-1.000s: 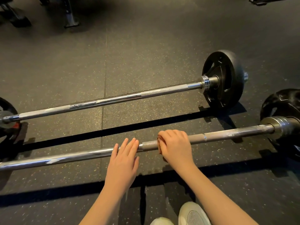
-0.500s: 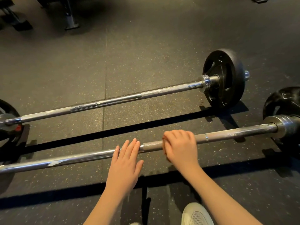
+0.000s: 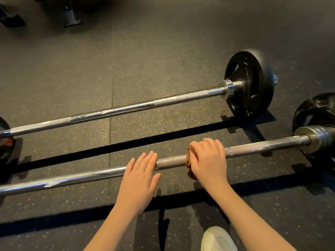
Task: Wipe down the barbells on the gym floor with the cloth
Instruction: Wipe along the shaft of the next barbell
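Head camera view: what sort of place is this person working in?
Most likely a gym's free-weights area: the near barbell and the far barbell lie on speckled rubber flooring, each carrying black weight plates, and dark equipment feet stand at the top edge.

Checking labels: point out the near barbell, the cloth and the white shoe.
near barbell (image 3: 172, 162): head view, knurled middle of the shaft.
cloth (image 3: 189, 158): head view, brown bunched edge.
shoe (image 3: 219, 241): head view, mesh upper.

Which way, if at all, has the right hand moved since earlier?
Yes: the right hand slid the cloth rightward along the near barbell, toward its silver ring.
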